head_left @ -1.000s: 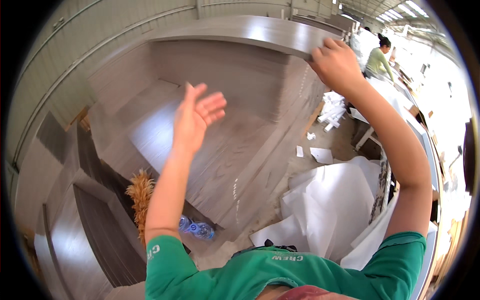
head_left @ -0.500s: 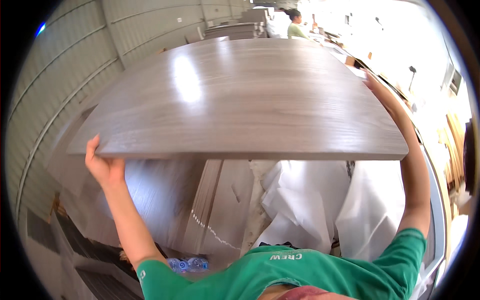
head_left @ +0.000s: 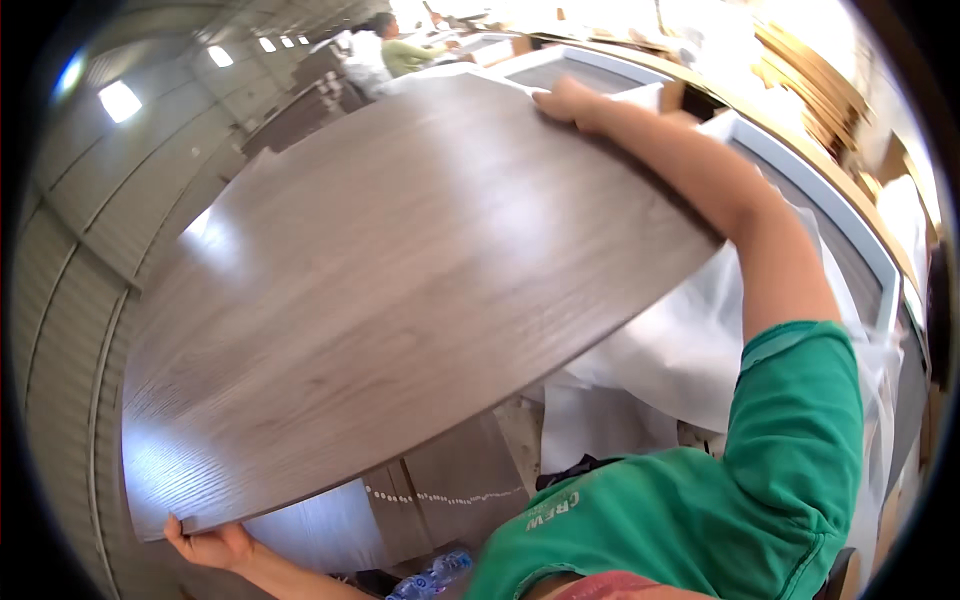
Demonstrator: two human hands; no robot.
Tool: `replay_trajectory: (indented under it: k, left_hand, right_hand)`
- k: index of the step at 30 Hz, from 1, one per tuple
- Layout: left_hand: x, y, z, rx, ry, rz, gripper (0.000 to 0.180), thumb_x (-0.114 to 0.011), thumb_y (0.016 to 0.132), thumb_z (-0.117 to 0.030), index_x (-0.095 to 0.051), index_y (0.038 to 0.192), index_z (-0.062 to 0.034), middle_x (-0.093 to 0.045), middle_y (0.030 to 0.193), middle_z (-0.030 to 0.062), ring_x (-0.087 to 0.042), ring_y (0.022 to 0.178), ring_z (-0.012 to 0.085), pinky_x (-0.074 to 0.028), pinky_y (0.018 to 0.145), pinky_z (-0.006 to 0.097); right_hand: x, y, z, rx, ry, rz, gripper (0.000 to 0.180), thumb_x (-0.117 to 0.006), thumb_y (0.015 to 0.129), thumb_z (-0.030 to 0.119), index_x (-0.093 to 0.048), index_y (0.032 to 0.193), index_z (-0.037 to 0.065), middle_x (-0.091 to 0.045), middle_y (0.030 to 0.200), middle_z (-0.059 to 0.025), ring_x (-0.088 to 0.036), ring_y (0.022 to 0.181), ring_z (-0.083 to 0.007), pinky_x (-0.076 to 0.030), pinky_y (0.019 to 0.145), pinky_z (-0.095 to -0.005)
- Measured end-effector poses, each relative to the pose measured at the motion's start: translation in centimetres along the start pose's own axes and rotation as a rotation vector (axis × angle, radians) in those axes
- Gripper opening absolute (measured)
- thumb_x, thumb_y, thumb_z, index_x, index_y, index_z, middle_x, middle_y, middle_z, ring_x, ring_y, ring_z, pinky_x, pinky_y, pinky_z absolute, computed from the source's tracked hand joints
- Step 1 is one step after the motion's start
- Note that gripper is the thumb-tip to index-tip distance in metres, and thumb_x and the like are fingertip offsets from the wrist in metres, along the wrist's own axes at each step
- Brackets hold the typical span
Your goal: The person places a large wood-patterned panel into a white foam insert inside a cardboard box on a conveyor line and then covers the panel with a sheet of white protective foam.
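Panel (head_left: pixel 400 290), left hand (head_left: pixel 215 546) gripping corner, right hand (head_left: pixel 574 103) stretched forward

White capital lettering (head_left: pixel 553 511) — short printed word — on chest of green shirt (head_left: pixel 660 505).

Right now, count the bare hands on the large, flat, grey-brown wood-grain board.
2: the person's left hand at the lower-left corner of the board, and the right hand on its upper-right edge. Any beneath it would be hidden.

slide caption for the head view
A grey-brown board, held by the left hand near its lower-left corner and the right hand on its right edge.
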State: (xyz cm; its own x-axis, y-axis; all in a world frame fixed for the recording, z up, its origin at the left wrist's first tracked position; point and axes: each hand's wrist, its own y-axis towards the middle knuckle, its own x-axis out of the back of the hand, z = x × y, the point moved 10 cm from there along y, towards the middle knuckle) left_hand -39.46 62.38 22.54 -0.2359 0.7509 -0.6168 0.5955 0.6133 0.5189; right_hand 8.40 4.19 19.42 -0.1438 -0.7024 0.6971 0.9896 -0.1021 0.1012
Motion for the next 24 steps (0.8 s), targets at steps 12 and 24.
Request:
replay_trajectory:
  k: [12,24]
  left_hand:
    - [-18.1,0.5,17.9,0.425,-0.180,0.387,0.030,-0.048,0.076,-0.013,-0.052,0.101,0.0027,-0.055,0.106,0.0120,-0.050,0.099,0.0236,-0.038,0.090,0.038]
    - [-49.6,-14.8,51.4,1.039,-0.190,0.519,0.008,-0.056,0.069,-0.002,-0.053,0.075,-0.0050,-0.053,0.080,0.0050,-0.051,0.079,0.0172,-0.043,0.076,0.033]
  right_hand:
    - [19.1,-12.1,-29.0,-0.361,0.109,-0.334,0.053,-0.049,0.083,0.035,-0.052,0.099,-0.016,-0.059,0.092,-0.0244,-0.058,0.084,-0.0281,-0.046,0.072,-0.0369]
    - [38.8,-37.1,-60.5,-0.849,-0.171,-0.753,0.054,-0.050,0.082,0.032,-0.049,0.104,-0.017,-0.056,0.101,-0.0274,-0.055,0.095,-0.0367,-0.043,0.078,-0.0376]
